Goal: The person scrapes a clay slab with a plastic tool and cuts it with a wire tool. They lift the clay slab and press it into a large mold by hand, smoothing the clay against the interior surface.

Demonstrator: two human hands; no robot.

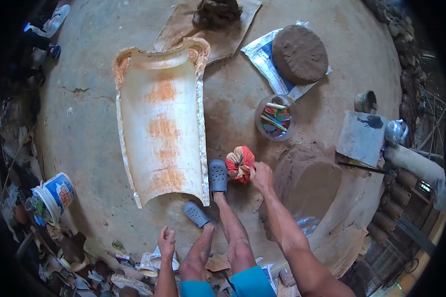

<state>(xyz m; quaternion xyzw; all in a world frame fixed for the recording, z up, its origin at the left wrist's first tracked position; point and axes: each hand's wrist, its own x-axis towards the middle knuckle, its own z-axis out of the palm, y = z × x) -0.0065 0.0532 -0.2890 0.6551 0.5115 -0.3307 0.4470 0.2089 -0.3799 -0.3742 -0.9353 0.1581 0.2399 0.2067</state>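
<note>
My right hand [261, 175] grips the gathered neck of a red and tan cloth bundle [240, 163], just right of my shoe. What the bundle holds is hidden. To the left and low in the view, my left hand [166, 241] hangs with its fingers curled in and nothing visible in it. Ahead of it lies a long white half-round mold [158, 128], open side up, with orange-brown stains along its middle. Right of my right hand is a wide, smooth mass of wet clay [314, 185] on the floor.
A thick round clay block [300, 54] rests on a printed sack [260, 49]. Near it stands a clear tub [258, 119] of tools. A grey board [361, 137] and a metal kettle [395, 131] are at right. A white bucket [57, 195] stands left.
</note>
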